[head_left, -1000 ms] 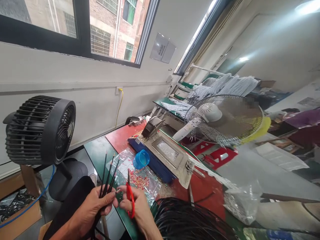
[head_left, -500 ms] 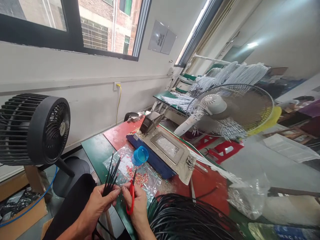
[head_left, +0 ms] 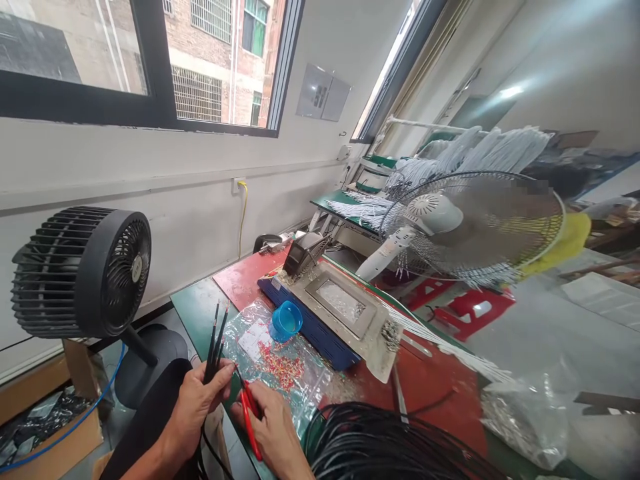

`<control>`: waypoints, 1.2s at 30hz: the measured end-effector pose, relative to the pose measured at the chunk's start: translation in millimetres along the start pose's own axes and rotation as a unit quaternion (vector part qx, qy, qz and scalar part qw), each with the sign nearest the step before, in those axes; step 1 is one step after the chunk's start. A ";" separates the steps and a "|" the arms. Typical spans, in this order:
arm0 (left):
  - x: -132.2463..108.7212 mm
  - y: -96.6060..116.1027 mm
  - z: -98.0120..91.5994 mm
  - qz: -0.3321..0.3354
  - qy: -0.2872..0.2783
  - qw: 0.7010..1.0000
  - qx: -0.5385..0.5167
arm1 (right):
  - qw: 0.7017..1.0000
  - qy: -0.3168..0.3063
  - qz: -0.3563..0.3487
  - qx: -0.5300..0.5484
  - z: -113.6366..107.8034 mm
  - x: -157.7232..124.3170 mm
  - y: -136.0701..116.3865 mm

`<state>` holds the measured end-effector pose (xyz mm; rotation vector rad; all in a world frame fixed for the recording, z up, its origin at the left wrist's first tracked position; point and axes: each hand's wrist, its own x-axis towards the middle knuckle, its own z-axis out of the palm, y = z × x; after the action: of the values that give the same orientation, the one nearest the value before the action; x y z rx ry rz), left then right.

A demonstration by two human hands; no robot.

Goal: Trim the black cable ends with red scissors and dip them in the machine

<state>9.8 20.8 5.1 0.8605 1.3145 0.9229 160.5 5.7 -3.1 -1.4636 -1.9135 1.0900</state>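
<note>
My left hand [head_left: 193,407] is closed around a few black cables [head_left: 215,343], whose ends stick up past the thumb. Red-handled scissors [head_left: 249,423] are in my right hand [head_left: 275,430], its fingers about the handles. Their dark blades point up and left, close to my left fingertips; whether they touch a cable end is too small to make out. Beyond the hands lies a clear plastic bag [head_left: 317,387] with small red and yellow bits [head_left: 285,367] scattered on it. A large bundle of black cables [head_left: 390,443] rests right of my right hand.
A blue cup [head_left: 286,321] stands against a blue and beige machine [head_left: 345,313] on the red and green table [head_left: 430,400]. A black fan [head_left: 113,273] is at the left, a white-caged fan [head_left: 435,213] at the right. White cables [head_left: 450,350] lie behind the machine.
The scissors have swung from pointing upward to pointing at my left fingertips. My right hand has drawn back slightly from the left one. The view has shifted a little.
</note>
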 end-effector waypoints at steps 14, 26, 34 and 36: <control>6.1 0.1 1.6 -0.014 -0.028 0.999 0.030 | 0.996 0.048 0.003 0.073 6.4 4.1 17.5; -9.0 -6.2 0.9 -0.034 -0.138 0.989 -0.036 | 0.886 0.017 0.131 0.445 4.6 3.9 3.8; -10.9 -0.2 5.3 -0.036 -0.156 0.984 -0.077 | 0.868 -0.001 0.118 0.482 5.0 2.8 4.8; -10.9 -0.1 5.8 -0.035 -0.166 0.982 -0.086 | 0.858 -0.004 0.130 0.497 3.9 2.0 1.6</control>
<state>15.3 10.7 9.8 0.7894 0.9567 0.7860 157.8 6.7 -6.7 -1.0700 -0.8379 1.8147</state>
